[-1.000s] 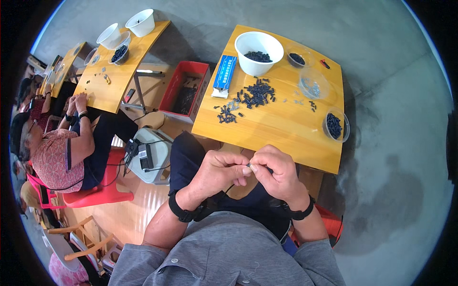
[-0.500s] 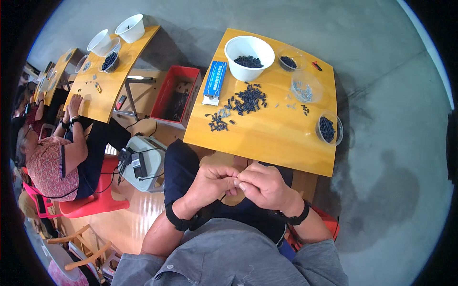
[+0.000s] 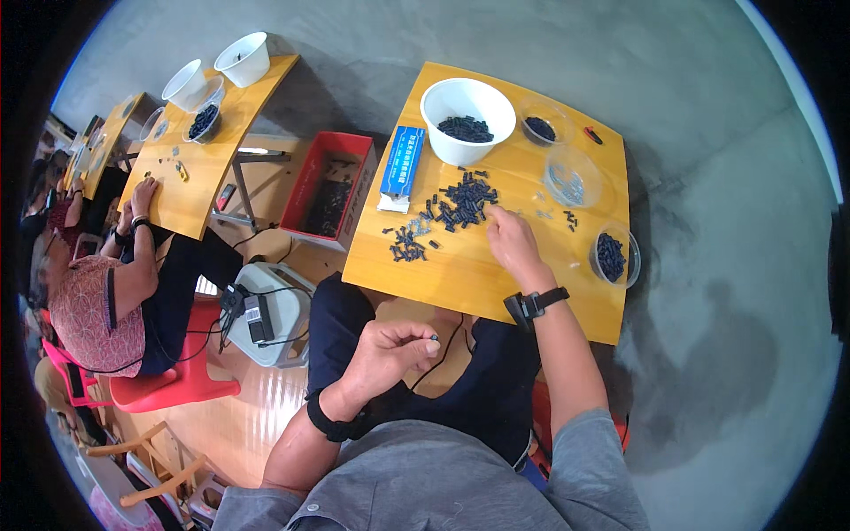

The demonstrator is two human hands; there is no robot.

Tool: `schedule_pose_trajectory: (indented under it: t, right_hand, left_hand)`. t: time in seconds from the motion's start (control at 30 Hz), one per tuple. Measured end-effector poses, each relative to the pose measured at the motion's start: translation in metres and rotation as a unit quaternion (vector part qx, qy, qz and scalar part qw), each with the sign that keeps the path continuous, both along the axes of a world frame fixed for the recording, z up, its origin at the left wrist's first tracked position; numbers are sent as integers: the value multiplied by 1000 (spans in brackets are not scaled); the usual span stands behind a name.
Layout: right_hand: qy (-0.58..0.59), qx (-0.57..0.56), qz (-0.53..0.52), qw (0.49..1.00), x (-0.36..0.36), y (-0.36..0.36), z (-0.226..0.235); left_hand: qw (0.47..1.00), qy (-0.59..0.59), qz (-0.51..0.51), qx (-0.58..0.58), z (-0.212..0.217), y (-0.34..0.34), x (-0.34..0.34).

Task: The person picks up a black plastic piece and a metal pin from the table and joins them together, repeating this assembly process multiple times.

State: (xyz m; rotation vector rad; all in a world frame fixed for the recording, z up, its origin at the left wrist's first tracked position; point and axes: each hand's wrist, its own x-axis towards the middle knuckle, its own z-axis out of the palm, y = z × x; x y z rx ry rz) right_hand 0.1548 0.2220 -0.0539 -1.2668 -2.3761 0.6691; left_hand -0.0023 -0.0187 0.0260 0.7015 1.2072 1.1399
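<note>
My left hand [image 3: 390, 358] is held above my lap, its thumb and forefinger closed on a small dark part [image 3: 435, 338], of which only the tip shows. My right hand [image 3: 512, 241] reaches over the table to the right edge of a pile of short black plastic pieces [image 3: 462, 202]. Its fingers are drawn together in a pinch; what lies between them is hidden. Left of the pile are small clear pieces [image 3: 414, 230] and more black pieces [image 3: 408, 251].
On the wooden table [image 3: 496, 279] stand a white tub [image 3: 439, 146] with black pieces, a blue box [image 3: 403, 168], a bowl of clear pieces [image 3: 572, 181], bowls of black pieces [image 3: 609, 257], and a red-and-black tool [image 3: 593, 135]. A red bin [image 3: 303, 177] sits left; a co-worker [image 3: 97, 301] sits beyond.
My hands have come apart. The right one has moved forward from my lap to the pile on the table, while the left stays above my lap with the small dark part.
</note>
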Motion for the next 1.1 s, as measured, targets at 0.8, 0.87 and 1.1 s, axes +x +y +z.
schedule_pose_trajectory:
  t: [0.8, 0.87, 1.1]
  right_hand:
    - [6, -24, 20, 999, 3, -1, -7]
    - [5, -31, 17, 999, 3, 0, -8]
    - [-6, -54, 9, 998, -5, 1, -3]
  left_hand:
    - [998, 10, 37, -42, -30, 13, -2]
    - [998, 13, 36, -43, -31, 13, -2]
    - [998, 14, 42, -46, -32, 14, -4]
